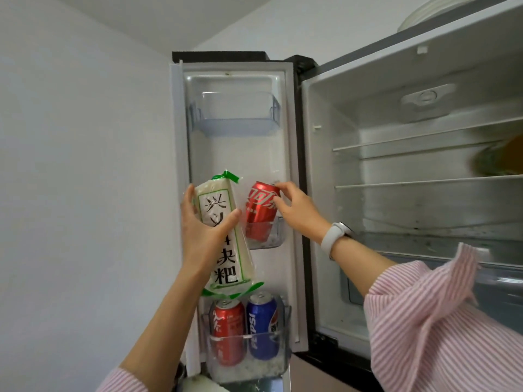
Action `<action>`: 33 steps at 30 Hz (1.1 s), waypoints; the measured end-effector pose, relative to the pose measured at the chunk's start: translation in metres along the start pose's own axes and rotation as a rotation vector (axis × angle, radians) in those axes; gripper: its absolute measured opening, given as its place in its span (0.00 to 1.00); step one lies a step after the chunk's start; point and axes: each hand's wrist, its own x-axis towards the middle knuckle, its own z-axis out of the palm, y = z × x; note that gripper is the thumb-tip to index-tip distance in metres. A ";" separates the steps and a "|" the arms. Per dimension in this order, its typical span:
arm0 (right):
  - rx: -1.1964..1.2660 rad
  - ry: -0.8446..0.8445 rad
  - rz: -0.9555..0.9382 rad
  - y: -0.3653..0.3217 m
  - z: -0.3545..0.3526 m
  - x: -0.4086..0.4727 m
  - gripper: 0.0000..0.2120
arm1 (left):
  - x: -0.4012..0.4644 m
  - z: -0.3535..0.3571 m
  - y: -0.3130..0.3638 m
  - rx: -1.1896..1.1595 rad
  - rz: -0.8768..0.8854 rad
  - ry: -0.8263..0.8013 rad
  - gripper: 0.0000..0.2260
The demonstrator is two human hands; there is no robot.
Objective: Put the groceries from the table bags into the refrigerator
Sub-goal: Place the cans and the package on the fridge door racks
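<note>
Head view: left hand (202,230) grips upright white package (220,236), long axis near-vertical.

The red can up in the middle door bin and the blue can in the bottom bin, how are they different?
The red Coca-Cola can leans sideways; the blue Pepsi can stands straight. The right hand grips the red one; nothing touches the blue one. The red can sits alone; the blue can has a red neighbour. Both are drink cans.

The open refrigerator door (288,154) carries three clear bins. The top door bin (235,128) shows nothing inside, the middle door bin (276,236) holds a tilted red can (261,206), and the bottom door bin (249,360) holds a second red can (228,329) beside a blue can (262,325), both upright. Inside the compartment, a blurred yellowish-green item (498,159) sits on a glass shelf (410,183).
</note>
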 end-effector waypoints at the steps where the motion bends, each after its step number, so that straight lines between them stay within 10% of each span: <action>1: 0.055 0.029 0.018 -0.001 0.002 0.002 0.15 | 0.001 -0.003 -0.002 0.009 -0.007 0.004 0.41; 12: 0.070 -0.313 0.005 -0.031 0.031 0.029 0.24 | 0.010 -0.029 -0.025 0.099 -0.043 0.011 0.41; 33: -0.161 -0.310 -0.007 -0.027 0.055 0.046 0.22 | 0.022 -0.047 -0.033 0.051 -0.032 0.038 0.40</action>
